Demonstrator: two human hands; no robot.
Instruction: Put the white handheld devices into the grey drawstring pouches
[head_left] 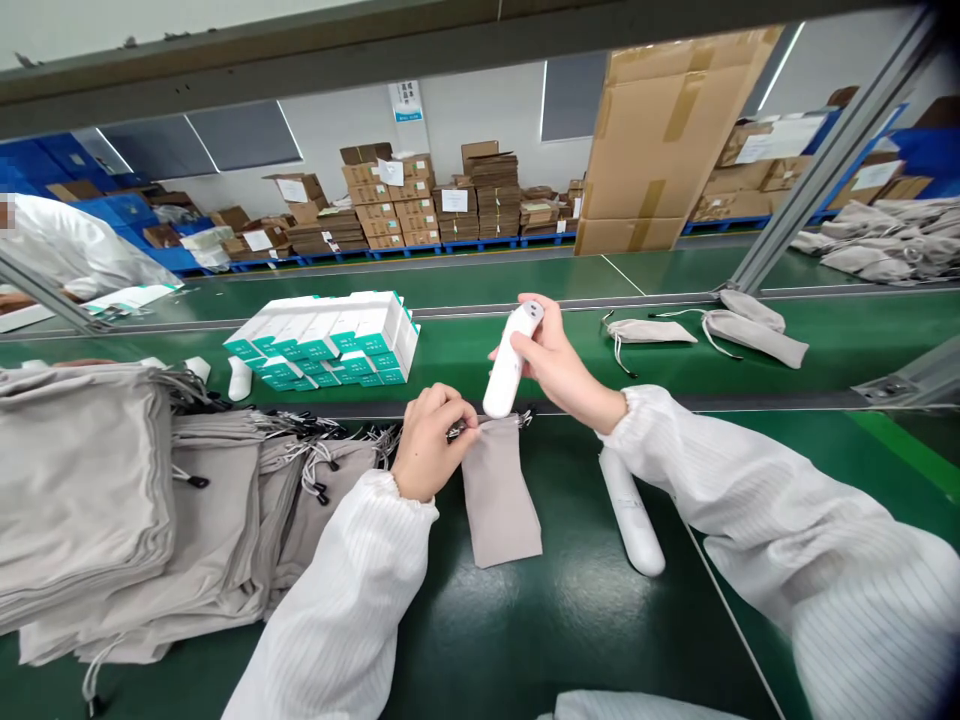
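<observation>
A smooth white handheld device (504, 368), long and rounded with small dark spots at its upper end, is in my right hand (551, 355). Its lower end meets the mouth of a grey drawstring pouch (501, 500); whether it is just inside the opening I cannot tell. My left hand (433, 440) pinches the pouch's top edge at the left, and the pouch hangs flat over the green surface. Beneath my right forearm lies a second white device (632, 515). Big stacks of flat grey pouches (82, 470) with black-tipped cords lie left of my left hand.
White-and-teal boxes (326, 340) are stacked on the green ledge ahead, a small white piece (239, 378) beside them. Filled pouches (757, 335) lie at the right. A metal post (825, 150) rises there. At far left is a person's white sleeve (82, 245).
</observation>
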